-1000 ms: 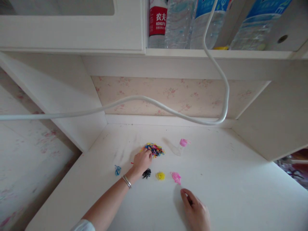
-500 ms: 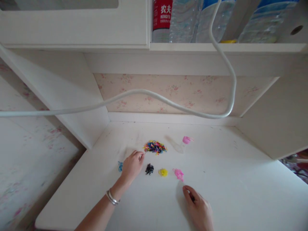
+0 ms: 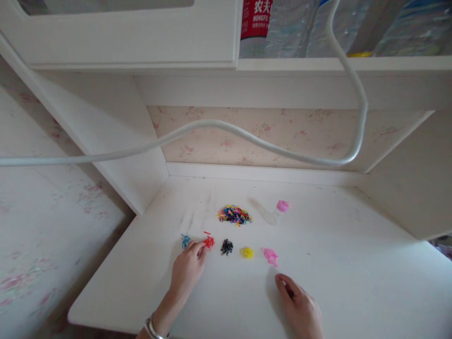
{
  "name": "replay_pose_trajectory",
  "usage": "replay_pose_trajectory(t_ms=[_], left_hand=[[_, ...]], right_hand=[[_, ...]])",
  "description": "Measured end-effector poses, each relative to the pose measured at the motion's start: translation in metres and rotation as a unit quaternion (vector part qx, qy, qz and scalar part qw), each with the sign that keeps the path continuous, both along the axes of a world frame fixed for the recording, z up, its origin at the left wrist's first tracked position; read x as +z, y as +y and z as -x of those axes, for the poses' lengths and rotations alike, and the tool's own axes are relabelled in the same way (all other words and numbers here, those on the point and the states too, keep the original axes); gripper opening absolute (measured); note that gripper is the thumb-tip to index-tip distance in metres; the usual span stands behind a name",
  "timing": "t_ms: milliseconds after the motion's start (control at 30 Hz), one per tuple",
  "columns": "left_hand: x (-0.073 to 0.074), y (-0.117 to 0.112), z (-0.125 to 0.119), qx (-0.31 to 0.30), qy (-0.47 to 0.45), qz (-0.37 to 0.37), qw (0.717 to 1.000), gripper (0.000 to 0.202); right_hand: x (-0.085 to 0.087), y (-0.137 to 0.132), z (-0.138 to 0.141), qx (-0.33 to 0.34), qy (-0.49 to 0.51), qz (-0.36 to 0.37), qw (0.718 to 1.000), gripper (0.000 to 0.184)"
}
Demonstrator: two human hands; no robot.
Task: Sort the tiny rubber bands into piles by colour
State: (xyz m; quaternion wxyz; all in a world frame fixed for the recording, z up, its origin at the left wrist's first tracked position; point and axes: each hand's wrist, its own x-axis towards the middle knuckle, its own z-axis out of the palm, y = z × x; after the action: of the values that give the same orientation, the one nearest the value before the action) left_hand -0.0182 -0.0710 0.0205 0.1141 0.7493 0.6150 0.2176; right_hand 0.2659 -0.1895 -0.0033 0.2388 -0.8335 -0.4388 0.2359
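My left hand point(image 3: 189, 266) has its fingertips pinched at the edge of a small red pile of rubber bands point(image 3: 209, 242); whatever is between them is too small to make out. One loose red band point(image 3: 207, 232) lies just behind that pile. Beside the same hand is a blue pile of bands point(image 3: 185, 241). A row continues rightward with black bands point(image 3: 227, 247), yellow bands point(image 3: 246, 253) and pink bands point(image 3: 270, 256). Behind the row is a larger mixed-colour heap point(image 3: 235, 215). My right hand point(image 3: 300, 303) hovers in front of the pink pile, thumb and finger closed, nothing visible in them.
A small clear container with a pink top point(image 3: 282, 205) lies behind the piles on the white desk point(image 3: 353, 263). A thick white cable point(image 3: 226, 126) crosses in front of the view. Above, a shelf point(image 3: 318, 65) holds plastic bottles point(image 3: 286, 28). Side panels bound the desk.
My left hand has moved from the mixed heap toward me and left, to the red pile, which now shows. My right hand keeps about the same place and pose. The view has shifted slightly.
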Motion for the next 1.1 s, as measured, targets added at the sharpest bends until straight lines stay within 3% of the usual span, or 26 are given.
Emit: replay_pose_trajectory(t_ms=[167,267,433,533,600,767,1100], left_hand=[[-0.003,-0.007,0.009,0.001,-0.010,-0.047,0.999,0.023],[-0.006,-0.021,0.022,-0.003,-0.034,-0.054,0.998,0.023],[-0.021,-0.047,0.041,0.002,-0.095,-0.034,0.995,0.023],[-0.028,-0.055,0.043,-0.001,-0.123,-0.039,0.992,0.023],[-0.029,-0.055,0.042,-0.007,-0.135,-0.037,0.990,0.023],[-0.027,-0.051,0.041,-0.005,-0.152,-0.036,0.988,0.023],[-0.029,-0.048,0.041,-0.006,-0.154,-0.031,0.988,0.023]], right_hand=[[0.000,-0.003,-0.001,-0.037,0.073,-0.036,0.996,0.045],[0.015,0.001,0.003,-0.031,0.086,-0.071,0.993,0.048],[0.055,0.044,0.023,0.082,0.024,-0.125,0.989,0.043],[0.065,0.085,0.036,0.170,-0.073,-0.051,0.981,0.035],[0.062,0.112,0.043,0.189,-0.129,0.021,0.973,0.031],[0.043,0.154,0.056,0.184,-0.172,0.054,0.966,0.030],[0.034,0.170,0.063,0.173,-0.192,0.057,0.964,0.036]])
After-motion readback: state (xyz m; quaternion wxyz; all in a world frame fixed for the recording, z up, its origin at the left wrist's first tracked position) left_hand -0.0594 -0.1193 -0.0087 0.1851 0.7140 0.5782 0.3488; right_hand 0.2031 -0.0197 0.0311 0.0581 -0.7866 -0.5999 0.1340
